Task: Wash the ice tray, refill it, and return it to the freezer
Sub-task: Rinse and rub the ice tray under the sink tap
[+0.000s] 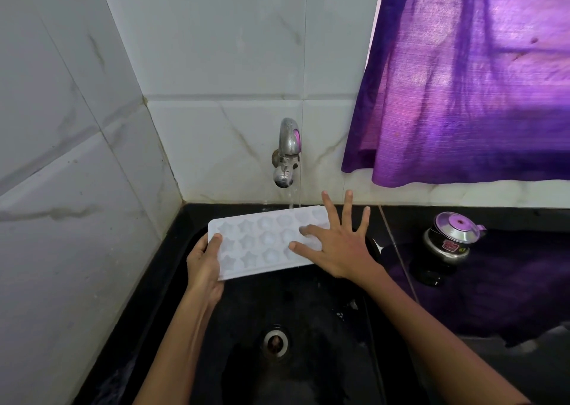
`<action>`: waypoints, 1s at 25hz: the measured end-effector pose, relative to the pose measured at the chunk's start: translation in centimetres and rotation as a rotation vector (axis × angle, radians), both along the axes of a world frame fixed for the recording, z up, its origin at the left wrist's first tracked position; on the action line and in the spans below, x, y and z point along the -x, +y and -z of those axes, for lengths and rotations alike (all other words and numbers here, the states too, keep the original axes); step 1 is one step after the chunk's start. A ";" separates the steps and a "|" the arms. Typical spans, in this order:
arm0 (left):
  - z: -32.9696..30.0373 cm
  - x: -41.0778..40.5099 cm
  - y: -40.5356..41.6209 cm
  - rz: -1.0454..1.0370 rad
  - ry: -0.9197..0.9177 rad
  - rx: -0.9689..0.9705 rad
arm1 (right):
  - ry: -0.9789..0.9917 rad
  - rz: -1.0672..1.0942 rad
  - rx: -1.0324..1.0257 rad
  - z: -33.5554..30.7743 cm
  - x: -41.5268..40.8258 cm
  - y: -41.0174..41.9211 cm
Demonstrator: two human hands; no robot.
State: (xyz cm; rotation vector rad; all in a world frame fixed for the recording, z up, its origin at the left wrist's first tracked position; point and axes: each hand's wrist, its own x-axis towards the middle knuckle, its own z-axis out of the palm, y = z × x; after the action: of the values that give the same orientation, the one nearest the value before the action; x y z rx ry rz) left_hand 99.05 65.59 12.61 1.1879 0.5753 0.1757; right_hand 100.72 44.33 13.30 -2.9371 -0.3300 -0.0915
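Ice tray [262,244]: held under running tap [287,154], over sink [308,327], for rinsing. Left hand [205,265] grips end; right hand [336,247] spread flat, rubbing cups.

Both forearms are bare to the frame's edge, with no sleeves, rings or watch.

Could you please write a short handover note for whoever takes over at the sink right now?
Left hand grips the left end of the white ice tray, held over the black sink.
Right hand lies open, fingers spread, on the tray's right end.
Tap is running; water falls on the tray's far edge.
Done: tray is at the sink, wetting under way.
Left: finish washing, refill, carry to the freezer, which is not in view.
A small metal pot stands on the counter at right.
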 end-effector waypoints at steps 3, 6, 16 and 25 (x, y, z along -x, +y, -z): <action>0.0 -0.2 0.3 -0.012 -0.002 -0.008 | -0.055 -0.026 0.028 0.1 0.1 0.0; 0.3 -0.1 0.1 0.008 0.006 -0.010 | -0.052 -0.017 0.018 -0.3 0.0 0.2; 0.9 -0.3 -0.2 -0.005 0.003 0.016 | -0.211 0.012 0.074 0.1 0.4 0.5; 0.6 -0.8 -0.6 -0.014 -0.006 -0.010 | -0.042 0.049 0.091 -0.9 0.3 0.8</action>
State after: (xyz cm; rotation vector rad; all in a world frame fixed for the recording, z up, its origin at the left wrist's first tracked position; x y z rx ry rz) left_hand 99.86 64.94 12.01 1.1933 0.5778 0.1942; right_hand 100.41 45.09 14.25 -3.0378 -0.2752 -0.1492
